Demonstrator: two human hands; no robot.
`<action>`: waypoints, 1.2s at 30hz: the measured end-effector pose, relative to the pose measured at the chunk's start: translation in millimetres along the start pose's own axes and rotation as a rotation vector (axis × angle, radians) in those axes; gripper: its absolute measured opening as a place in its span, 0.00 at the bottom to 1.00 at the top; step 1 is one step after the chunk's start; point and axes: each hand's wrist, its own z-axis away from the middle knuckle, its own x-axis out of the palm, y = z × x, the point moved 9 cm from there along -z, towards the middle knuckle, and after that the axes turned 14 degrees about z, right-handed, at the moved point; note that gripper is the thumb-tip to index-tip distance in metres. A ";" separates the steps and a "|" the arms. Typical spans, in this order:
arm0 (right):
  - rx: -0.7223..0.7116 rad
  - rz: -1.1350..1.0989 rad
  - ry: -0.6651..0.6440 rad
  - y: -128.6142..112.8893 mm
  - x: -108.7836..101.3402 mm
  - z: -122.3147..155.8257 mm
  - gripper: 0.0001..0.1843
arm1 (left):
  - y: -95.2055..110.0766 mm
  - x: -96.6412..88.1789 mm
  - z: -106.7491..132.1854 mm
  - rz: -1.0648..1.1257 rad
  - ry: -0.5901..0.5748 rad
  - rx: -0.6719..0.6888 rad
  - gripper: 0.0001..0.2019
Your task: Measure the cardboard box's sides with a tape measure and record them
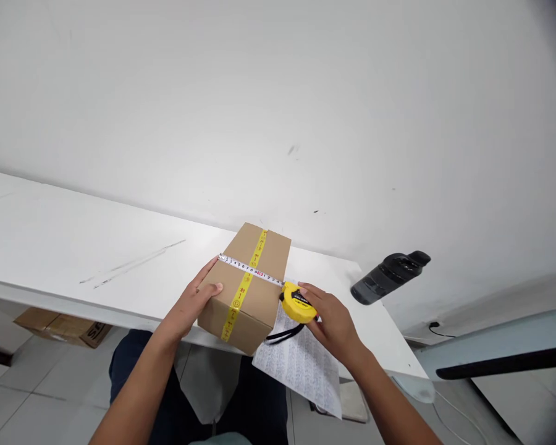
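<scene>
- Cardboard box (pixel 262 303): on the white surface (pixel 134 247), at its near edge, between the two hands; a strip of yellow printed packing tape (pixel 236 304) runs along the top and down the near face.
- Left hand (pixel 192 303): on the box's left edge; thumb pressed on the top, fingers along the left side and partly hidden, closed to a hold about that edge; fingertips beside the free end of the measuring blade.
- Right hand (pixel 333 318): fingers closed around the yellow and black tape measure (pixel 299 304), held just beside the box's right side.
- Measuring blade (pixel 231 261): drawn out across the box top from left edge to right edge; crosses the packing tape; black figures, with one red mark right of the packing tape.
- Black wrist strap (pixel 287 335): loops from the tape measure, over the printed sheet (pixel 306 364); the sheet overhangs the surface's near edge.
- Black bottle (pixel 384 279): on the surface to the right, apart from the hands.
- Brown carton (pixel 65 324): below the surface, at left.
</scene>
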 end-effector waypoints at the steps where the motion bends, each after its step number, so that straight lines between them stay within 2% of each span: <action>1: 0.078 -0.057 0.009 4.0 -0.7 -2.9 0.23 | -1.1 -1.8 0.7 -0.003 0.020 -0.003 0.40; 5: 0.553 -0.389 0.228 31.0 8.3 -6.9 0.21 | -3.9 -7.7 8.0 -0.052 0.145 0.007 0.46; 7: 0.745 -0.567 0.314 34.1 24.3 -10.6 0.24 | -3.8 -1.4 12.8 -0.092 0.153 0.050 0.41; 9: 0.853 -0.749 0.355 28.6 41.5 -19.7 0.28 | -1.9 8.5 18.6 -0.152 0.157 0.130 0.34; 13: 0.931 -0.954 0.325 10.6 64.3 -34.2 0.32 | 7.6 21.0 31.8 -0.299 0.290 0.263 0.34; 15: 0.930 -0.951 0.325 3.2 68.5 -34.0 0.34 | 24.3 28.3 37.3 -0.390 0.331 0.350 0.35; 19: 0.892 -0.909 0.319 -15.7 85.7 -28.7 0.33 | 73.4 60.1 48.9 -0.733 0.264 0.635 0.35; 21: 0.882 -0.898 0.276 -27.3 104.3 -25.7 0.32 | 81.4 73.3 50.1 -0.914 0.243 0.663 0.36; 24: 0.951 -1.004 0.269 -37.7 139.0 -13.6 0.32 | 69.5 81.4 44.0 -1.101 0.241 0.566 0.34; 28: 1.078 -1.215 0.262 -39.1 175.2 9.4 0.33 | 36.3 89.4 33.2 -1.226 0.174 0.457 0.33; 30: 1.103 -1.226 0.286 -31.0 173.4 17.2 0.33 | 21.9 96.4 29.9 -1.265 0.126 0.437 0.32; 31: 1.101 -1.201 0.319 -24.0 165.9 19.2 0.31 | 16.6 99.6 29.3 -1.281 0.109 0.430 0.32; 34: 1.047 -1.083 0.418 -1.0 129.1 15.9 0.25 | 11.4 105.1 33.6 -1.279 0.073 0.428 0.30; 36: 0.997 -1.039 0.406 9.0 106.8 6.6 0.23 | 17.5 103.3 41.9 -1.212 0.029 0.457 0.29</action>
